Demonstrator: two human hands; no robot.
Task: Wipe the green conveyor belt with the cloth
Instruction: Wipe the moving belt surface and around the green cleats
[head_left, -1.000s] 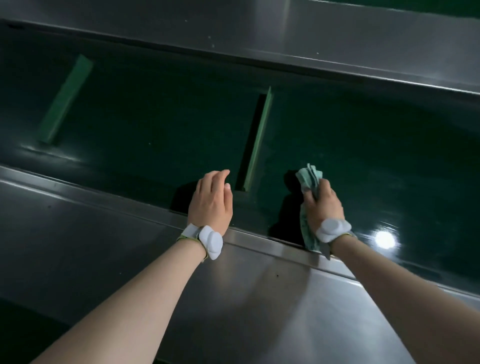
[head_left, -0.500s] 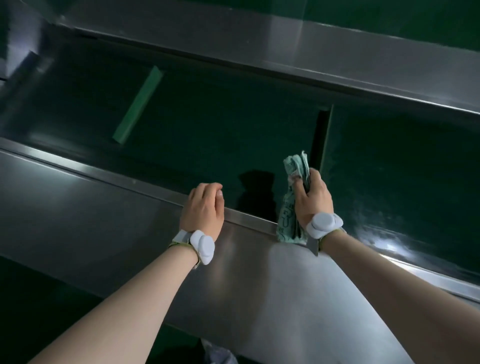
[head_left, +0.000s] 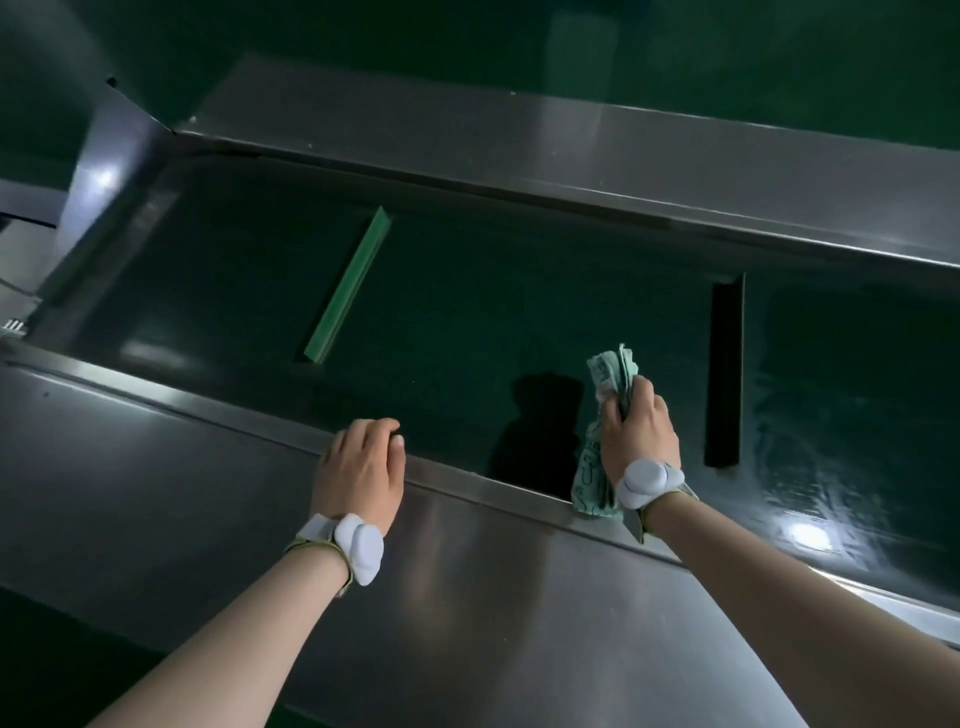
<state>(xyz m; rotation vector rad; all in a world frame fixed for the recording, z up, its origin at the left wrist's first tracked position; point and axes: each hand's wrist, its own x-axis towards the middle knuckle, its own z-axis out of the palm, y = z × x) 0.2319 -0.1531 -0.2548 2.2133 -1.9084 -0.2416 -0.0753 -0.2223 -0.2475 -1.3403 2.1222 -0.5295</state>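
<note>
A brushed steel side panel (head_left: 218, 467) slopes along the near edge, its top lip catching the light. Across the trough runs a matching far steel rail (head_left: 597, 156). At the left end stands an angled metal end plate (head_left: 111, 171).

The right hand (head_left: 638, 428) covers the middle of the cloth (head_left: 613, 374), so only its top and bottom ends show. The left hand (head_left: 361, 467) curls its fingertips over the metal edge (head_left: 467, 486), hiding them. The green belt (head_left: 467, 322) runs off the right side. The floor at the bottom is too dark to make out.
</note>
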